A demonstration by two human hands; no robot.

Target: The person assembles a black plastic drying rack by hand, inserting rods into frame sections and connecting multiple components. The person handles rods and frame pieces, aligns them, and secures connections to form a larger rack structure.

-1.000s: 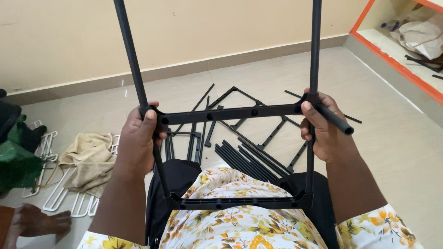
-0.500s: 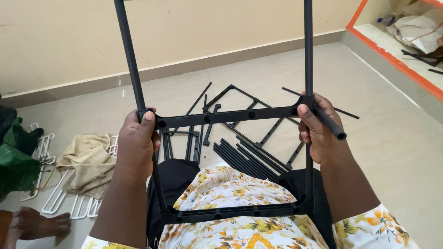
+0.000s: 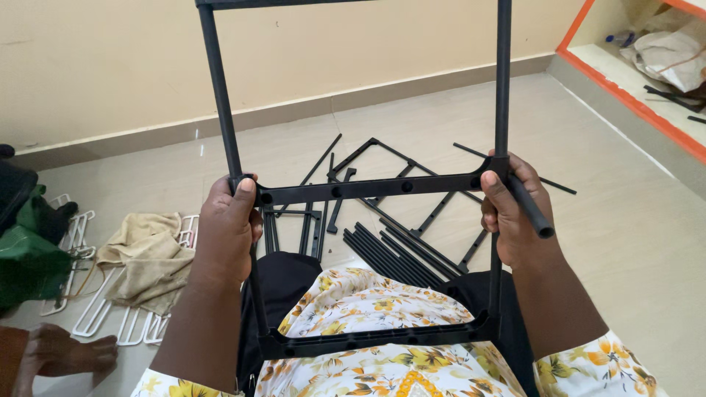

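- Head view, centre of the frame: a black rack frame [image 3: 368,187] of thin tubes and holed crossbars stands upright over the person's lap, its two uprights running off the top edge and its lower crossbar resting low in the frame against flowered cloth.
- Left hand [image 3: 228,231], left of centre, is closed around the left upright just where the middle crossbar joins it.
- Right hand [image 3: 511,217], right of centre, is closed around the right upright at the same joint, and also holds a short loose black tube [image 3: 528,206] slanting down to the right.
- Behind the frame, mid-picture, loose black rods and frame parts [image 3: 397,242] lie on the tiled floor [image 3: 610,220].
- Lower left: a beige cloth [image 3: 143,257] over white hangers [image 3: 110,323], and another person's hand [image 3: 62,353] at the corner.
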